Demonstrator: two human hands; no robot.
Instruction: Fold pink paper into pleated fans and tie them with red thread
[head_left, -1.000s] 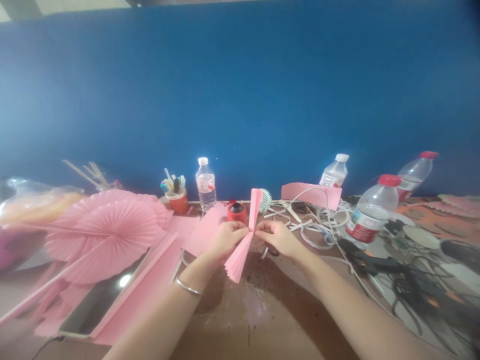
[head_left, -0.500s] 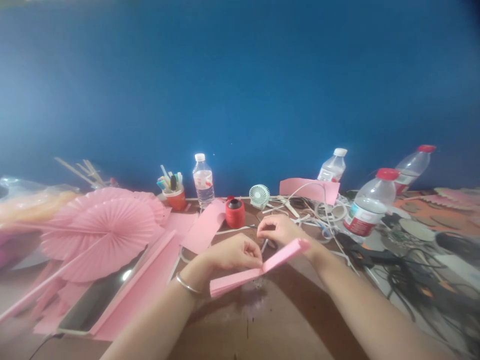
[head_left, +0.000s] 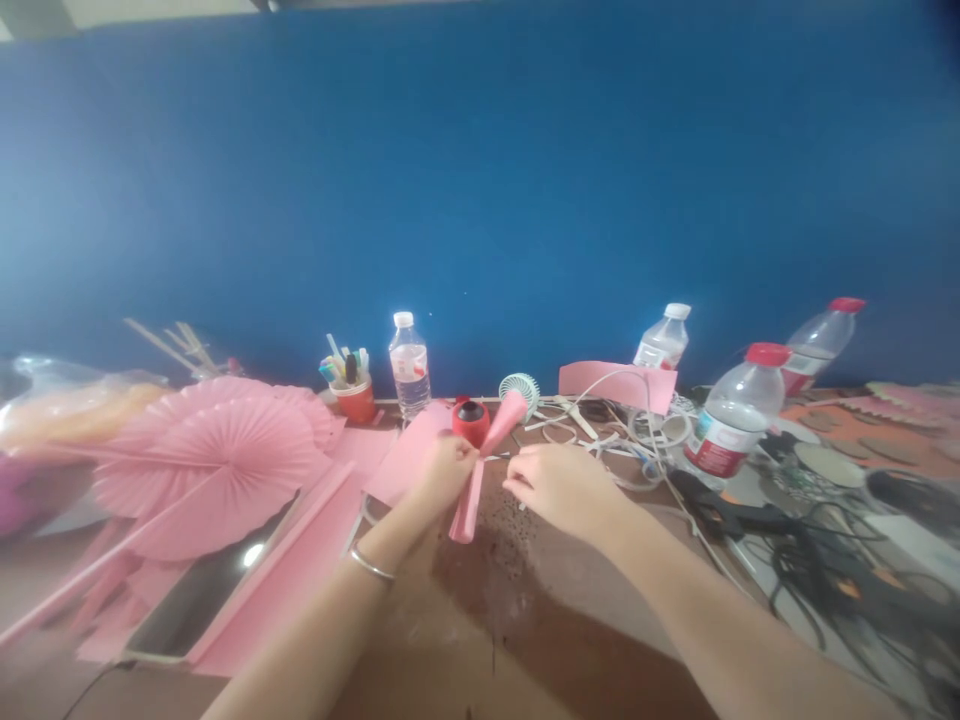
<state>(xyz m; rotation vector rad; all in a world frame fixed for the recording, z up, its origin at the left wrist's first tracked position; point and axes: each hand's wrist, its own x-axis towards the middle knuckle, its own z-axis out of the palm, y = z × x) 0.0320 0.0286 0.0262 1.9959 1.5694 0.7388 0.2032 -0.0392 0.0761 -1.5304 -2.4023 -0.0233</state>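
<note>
Pinching the pleated pink paper strip (head_left: 480,462) at its middle, my left hand (head_left: 441,470) keeps the folds bunched while my right hand (head_left: 559,485), fingers curled loosely, hovers just beside it.

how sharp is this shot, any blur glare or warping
Head view: soft all over, with the left hand, right hand and folded pink paper smeared by motion; a bright glare spot sits on the dark slab at left; the wide lens bows the table edge and stretches the forearms; the blue wall is evenly lit.
</note>
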